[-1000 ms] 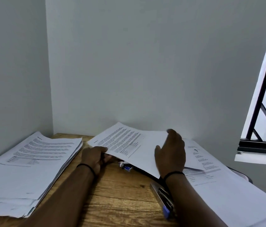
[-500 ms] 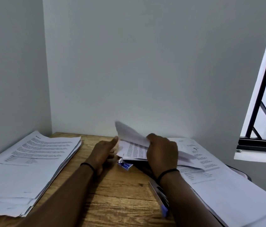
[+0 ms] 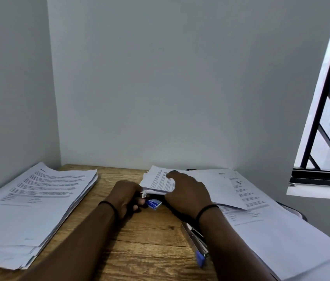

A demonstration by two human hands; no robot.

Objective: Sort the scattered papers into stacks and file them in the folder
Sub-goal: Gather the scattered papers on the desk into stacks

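Note:
A folded printed sheet [image 3: 158, 181] lies at the middle back of the wooden desk [image 3: 144, 244]. My right hand [image 3: 188, 191] presses down on its right side, thumb laid over the print. At the sheet's lower left edge, my left hand [image 3: 126, 194] pinches it with curled fingers. A thick stack of printed papers [image 3: 28, 203] sits on the left. Another spread of papers [image 3: 261, 224] covers the right side. No folder can be made out.
A small blue box [image 3: 154, 203] lies under the folded sheet, between my hands. A stapler with a blue end [image 3: 196, 244] lies beside my right forearm. Grey walls close the desk at back and left. A barred window [image 3: 326, 118] is at the right.
The sheet was lying open a second ago. My right hand folded it over towards the right and now presses it flat, while my left hand keeps hold of its left edge.

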